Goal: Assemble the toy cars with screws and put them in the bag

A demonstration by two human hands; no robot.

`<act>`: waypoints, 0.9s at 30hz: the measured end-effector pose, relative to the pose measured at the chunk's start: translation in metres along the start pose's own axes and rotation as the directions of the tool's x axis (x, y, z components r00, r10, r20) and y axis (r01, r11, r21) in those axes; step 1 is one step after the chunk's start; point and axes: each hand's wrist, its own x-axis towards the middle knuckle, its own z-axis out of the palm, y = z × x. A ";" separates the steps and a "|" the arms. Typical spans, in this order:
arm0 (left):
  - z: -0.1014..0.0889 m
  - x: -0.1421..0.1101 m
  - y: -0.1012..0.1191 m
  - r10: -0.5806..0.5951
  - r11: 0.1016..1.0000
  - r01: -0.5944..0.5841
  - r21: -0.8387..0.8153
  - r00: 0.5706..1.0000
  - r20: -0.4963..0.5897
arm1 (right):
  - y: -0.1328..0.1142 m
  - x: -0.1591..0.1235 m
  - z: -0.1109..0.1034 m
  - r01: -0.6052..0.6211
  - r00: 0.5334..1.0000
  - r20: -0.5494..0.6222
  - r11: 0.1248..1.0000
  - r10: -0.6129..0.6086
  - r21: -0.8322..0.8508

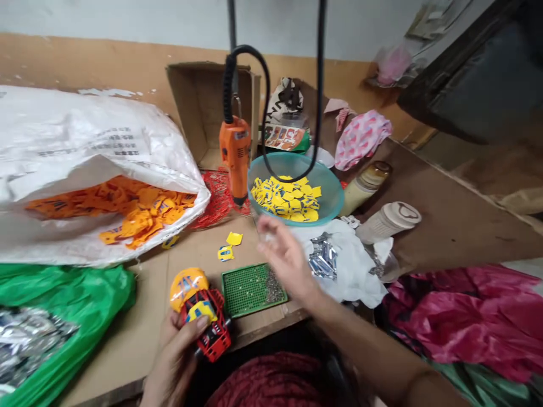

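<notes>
I judge panel-fitting in hand, next calling for steadiness: left hand [175, 347] clasps red toy car [215, 328], yellow panel [200, 309] beneath its thumb; right hand [289, 263], blurred, I cannot tell.

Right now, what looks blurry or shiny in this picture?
In the head view, the right hand looks soft, perhaps from motion; the silvery strips glint; the pink item at upper right is blurred; the hanging orange tool looks sharper.
</notes>
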 end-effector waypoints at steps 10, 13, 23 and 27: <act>-0.010 0.010 -0.008 0.089 0.987 -0.075 -0.142 0.991 0.095 | 0.002 0.107 0.017 0.378 0.921 -0.032 0.913 -0.387 -0.153; -0.017 0.010 -0.007 0.082 0.989 -0.069 -0.134 0.992 0.098 | -0.006 0.096 0.025 0.354 0.935 0.026 0.933 -0.354 -0.067; -0.022 0.012 -0.010 0.023 0.993 -0.002 -0.121 0.986 0.167 | -0.029 0.019 0.012 0.068 0.996 0.048 0.988 -0.075 0.136; -0.020 0.014 -0.014 0.012 0.992 0.009 -0.128 0.986 0.166 | -0.018 0.005 0.016 0.001 0.998 -0.056 0.996 0.004 0.092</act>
